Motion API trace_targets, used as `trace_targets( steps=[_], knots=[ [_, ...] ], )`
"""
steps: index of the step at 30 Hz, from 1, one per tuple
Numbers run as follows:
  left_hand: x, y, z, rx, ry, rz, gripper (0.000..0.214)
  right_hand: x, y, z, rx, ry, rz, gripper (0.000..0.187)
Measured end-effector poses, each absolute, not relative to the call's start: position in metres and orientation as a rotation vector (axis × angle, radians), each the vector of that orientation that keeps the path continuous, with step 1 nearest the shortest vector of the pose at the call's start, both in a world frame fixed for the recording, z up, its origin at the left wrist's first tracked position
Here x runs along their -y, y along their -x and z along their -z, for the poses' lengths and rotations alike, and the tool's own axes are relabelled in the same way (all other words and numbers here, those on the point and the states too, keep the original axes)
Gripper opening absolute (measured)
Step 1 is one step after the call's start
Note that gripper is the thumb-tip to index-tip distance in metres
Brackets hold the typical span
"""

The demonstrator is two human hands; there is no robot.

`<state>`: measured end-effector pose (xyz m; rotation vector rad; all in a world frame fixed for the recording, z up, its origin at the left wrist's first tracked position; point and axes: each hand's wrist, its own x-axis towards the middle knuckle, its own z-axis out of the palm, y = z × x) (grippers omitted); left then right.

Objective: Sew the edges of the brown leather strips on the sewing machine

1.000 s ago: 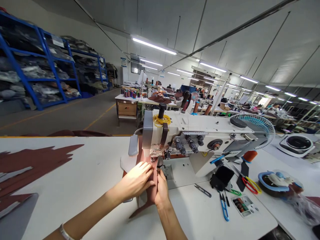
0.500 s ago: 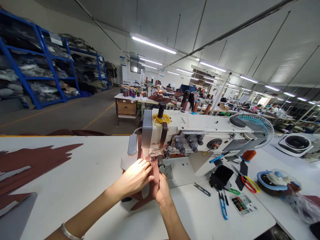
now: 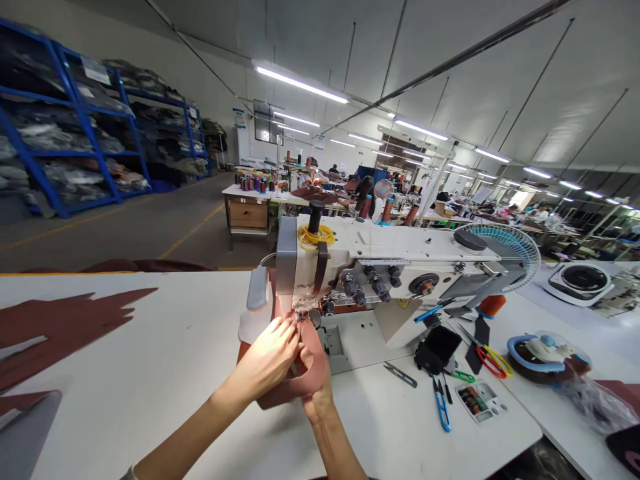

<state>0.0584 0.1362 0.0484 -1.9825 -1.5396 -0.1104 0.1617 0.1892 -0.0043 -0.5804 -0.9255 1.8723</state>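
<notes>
The left hand (image 3: pixel 267 357) is pressing down, fingers held together, on a soft reddish-brown leather piece (image 3: pixel 314 360) beside the steel presser foot (image 3: pixel 301 312) of a cream metal sewing machine (image 3: pixel 400 245). The right hand (image 3: pixel 317 400) is curling beneath the leather's folded edge.

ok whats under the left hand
Brown material lies under the left hand, running up to the sewing machine's foot; what's directly beneath the palm is covered.

A: Anything legible?
B: Nothing; the white label (image 3: pixel 95 71) on the blue shelving (image 3: pixel 75 117) is too small; so are the wall notices (image 3: pixel 239 118) beyond.
A: The sewing machine (image 3: pixel 390 247)?
B: One small mark low on its head; blurred, unreadable.
</notes>
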Motion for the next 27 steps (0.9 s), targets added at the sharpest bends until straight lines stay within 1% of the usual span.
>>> trace_targets(
  steps=[5, 11, 14, 16, 20, 23, 27],
  knots=[
    [-0.136, -0.055, -0.033, 1.528, 1.964, 0.229, 0.035, -0.188, -0.167, 0.006, 0.702, 0.482, -1.977, 0.034],
    [-0.138, -0.046, -0.004, 1.442, 1.839, 0.458, 0.038, -0.200, -0.176, 0.004, 0.684, 0.376, -2.070, 0.027],
    [-0.139, -0.043, 0.002, 1.439, 1.779, 0.546, 0.040, -0.208, -0.175, 0.009, 0.684, 0.356, -2.097, 0.031],
    [-0.140, -0.043, 0.003, 1.455, 1.738, 0.565, 0.041, -0.214, -0.173, 0.014, 0.670, 0.398, -2.100, 0.034],
    [-0.144, -0.043, 0.004, 1.457, 1.678, 0.576, 0.041, -0.224, -0.171, 0.021, 0.635, 0.554, -2.111, 0.035],
    [-0.148, -0.041, 0.006, 1.477, 1.647, 0.595, 0.046, -0.230, -0.171, 0.020, 0.726, 0.567, -2.078, 0.038],
    [-0.150, -0.038, 0.010, 1.540, 1.650, 0.593, 0.051, -0.236, -0.173, 0.015, 0.802, 0.621, -1.964, 0.032]
  ],
)
